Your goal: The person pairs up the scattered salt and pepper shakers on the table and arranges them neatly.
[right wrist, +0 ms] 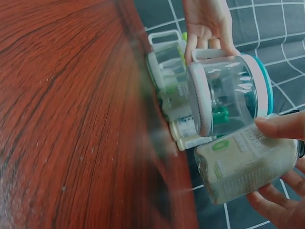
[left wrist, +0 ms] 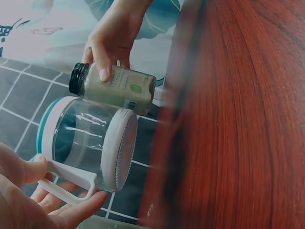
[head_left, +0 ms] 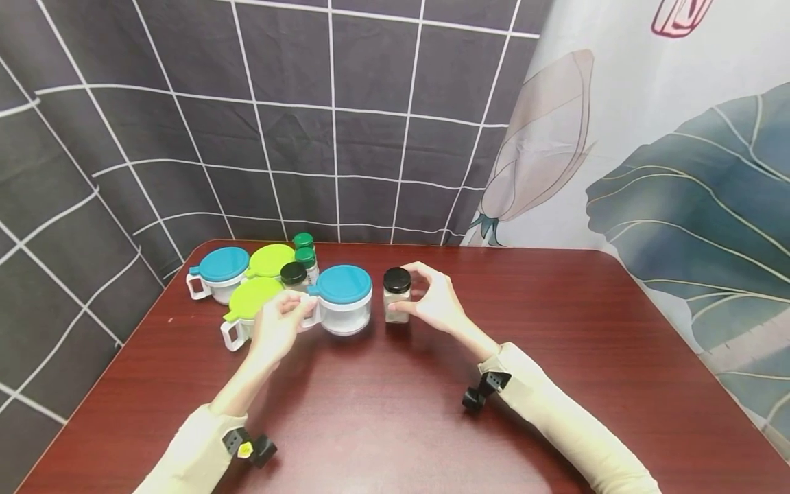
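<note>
Over the wooden tabletop, the left hand is pinching the blue-lidded jar by its handle, risking tilt through one-sided support; just beside, the right hand is gripping a black-capped spice bottle, risking collision if drifting inward.

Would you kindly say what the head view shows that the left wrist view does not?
Head view only: two green-capped bottles and both cream sleeves. Left wrist view only: the underside of the held jar and the green oval on the gripped bottle. Both: the left hand at the jar's handle, the right hand gripping that bottle.
</note>
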Available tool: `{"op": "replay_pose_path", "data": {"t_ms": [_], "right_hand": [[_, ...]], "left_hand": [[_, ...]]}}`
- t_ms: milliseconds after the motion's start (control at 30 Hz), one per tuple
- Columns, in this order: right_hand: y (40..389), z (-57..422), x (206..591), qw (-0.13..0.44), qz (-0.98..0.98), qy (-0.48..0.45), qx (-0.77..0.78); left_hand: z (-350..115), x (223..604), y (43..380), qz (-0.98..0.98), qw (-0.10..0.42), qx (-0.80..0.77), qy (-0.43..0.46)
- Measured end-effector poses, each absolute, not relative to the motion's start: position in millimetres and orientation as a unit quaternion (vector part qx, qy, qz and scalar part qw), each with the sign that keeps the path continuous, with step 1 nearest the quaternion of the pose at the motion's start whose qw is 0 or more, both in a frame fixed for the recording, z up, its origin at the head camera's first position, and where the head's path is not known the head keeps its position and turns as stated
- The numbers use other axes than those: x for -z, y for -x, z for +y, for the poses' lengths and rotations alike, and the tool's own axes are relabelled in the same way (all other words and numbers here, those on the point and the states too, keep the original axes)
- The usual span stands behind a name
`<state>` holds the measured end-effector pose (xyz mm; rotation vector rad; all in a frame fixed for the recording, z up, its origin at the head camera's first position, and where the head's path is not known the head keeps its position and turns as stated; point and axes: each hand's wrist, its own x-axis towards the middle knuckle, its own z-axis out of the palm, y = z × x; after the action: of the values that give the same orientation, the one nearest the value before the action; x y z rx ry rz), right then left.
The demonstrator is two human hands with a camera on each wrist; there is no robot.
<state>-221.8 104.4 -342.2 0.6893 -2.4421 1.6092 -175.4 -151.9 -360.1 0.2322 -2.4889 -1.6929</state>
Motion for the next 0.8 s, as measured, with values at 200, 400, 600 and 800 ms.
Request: {"op": "replay_pose_path", "data": {"t_ms": [200, 400, 600, 800], "right_hand": [[224, 108, 346, 0.069, -0.812, -0.221, -0.535], [228, 111, 349, 0.064, -0.813, -0.218, -0.536], [230, 113, 349, 0.056, -0.810, -0.213, -0.544], [233, 115, 349, 0.058, -0.812, -0.212, -0.541]], "left_hand": [[-148, 365, 180, -0.821, 0.064, 0.561, -0.086], [-142, 369, 184, -0.806, 0.073, 0.580, -0.093], [-137, 373, 190, -0.800, 0.078, 0.587, -0.096], [-133, 376, 196, -0.796, 0.083, 0.593, -0.090]]}}
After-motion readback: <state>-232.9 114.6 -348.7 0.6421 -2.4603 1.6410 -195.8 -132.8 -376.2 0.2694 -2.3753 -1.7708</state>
